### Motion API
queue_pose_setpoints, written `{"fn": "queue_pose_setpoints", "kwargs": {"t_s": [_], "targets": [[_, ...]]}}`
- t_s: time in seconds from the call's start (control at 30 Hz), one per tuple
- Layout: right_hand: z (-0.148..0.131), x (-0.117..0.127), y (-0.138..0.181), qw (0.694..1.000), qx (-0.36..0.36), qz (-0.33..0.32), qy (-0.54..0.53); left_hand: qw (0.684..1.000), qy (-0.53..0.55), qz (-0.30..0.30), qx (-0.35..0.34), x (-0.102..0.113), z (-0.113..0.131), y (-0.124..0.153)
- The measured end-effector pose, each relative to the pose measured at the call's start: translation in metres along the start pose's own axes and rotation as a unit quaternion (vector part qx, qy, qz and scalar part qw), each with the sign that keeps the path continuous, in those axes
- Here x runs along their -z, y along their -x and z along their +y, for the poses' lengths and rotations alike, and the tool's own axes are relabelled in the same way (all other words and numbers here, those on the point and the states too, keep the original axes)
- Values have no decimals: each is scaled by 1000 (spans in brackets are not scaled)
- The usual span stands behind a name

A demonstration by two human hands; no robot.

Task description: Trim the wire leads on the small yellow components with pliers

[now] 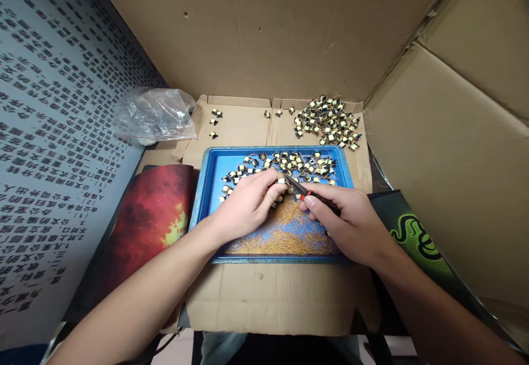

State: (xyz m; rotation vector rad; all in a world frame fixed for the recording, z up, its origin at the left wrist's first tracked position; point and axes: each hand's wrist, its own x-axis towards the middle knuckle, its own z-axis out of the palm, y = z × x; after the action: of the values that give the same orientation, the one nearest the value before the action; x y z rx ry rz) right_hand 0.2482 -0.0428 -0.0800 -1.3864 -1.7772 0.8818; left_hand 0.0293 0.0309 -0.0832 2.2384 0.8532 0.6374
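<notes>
Above the blue tray (273, 260), my left hand (252, 202) pinches a small transformer coil (281, 180) with a pale yellow wrap between thumb and fingers. My right hand (341, 216) grips slim pliers (305, 190) with black and red handles and a dark tapered nose. The nose reaches to the coil at my left fingertips; whether its jaws are apart is too small to tell. Many similar coils (289, 161) with black bobbins and thin wire leads lie in the tray's far half. Short copper-coloured wire pieces (273, 243) cover much of its near half.
A heap of coils (328, 120) sits on the cardboard (243, 125) at back right, with several single ones along the back. A clear plastic bag (157, 114) lies back left. Red printed mat (144, 227) and black-green mat (417, 238) flank the tray. Tall cardboard walls (268, 29) enclose the space.
</notes>
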Motion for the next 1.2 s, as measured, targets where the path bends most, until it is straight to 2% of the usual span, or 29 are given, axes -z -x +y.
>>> {"fn": "queue_pose_setpoints", "kwargs": {"t_s": [0.27,0.5,0.6,0.67,0.73,0.87,1.0,1.2], "targets": [[6,0,2,997,-34,-19,-65,999,-6,36,-14,-1,-3,1],[1,0,1,999,-26,-24,-42,1000,3,-1,0,-1,0,0],[-4,3,1,999,-11,-35,-6,997,66,-16,24,-1,0,0],[-6,5,1,999,7,-44,7,983,172,-35,48,-1,-1,0],[-7,6,1,999,21,-44,9,955,283,-53,72,-1,-3,0],[-1,4,-1,999,11,-32,-6,904,407,-77,106,0,-4,0],[8,3,-3,999,30,-15,23,879,452,-97,119,3,-4,1],[6,1,-4,997,23,-25,65,884,435,-123,121,4,-2,4]]}}
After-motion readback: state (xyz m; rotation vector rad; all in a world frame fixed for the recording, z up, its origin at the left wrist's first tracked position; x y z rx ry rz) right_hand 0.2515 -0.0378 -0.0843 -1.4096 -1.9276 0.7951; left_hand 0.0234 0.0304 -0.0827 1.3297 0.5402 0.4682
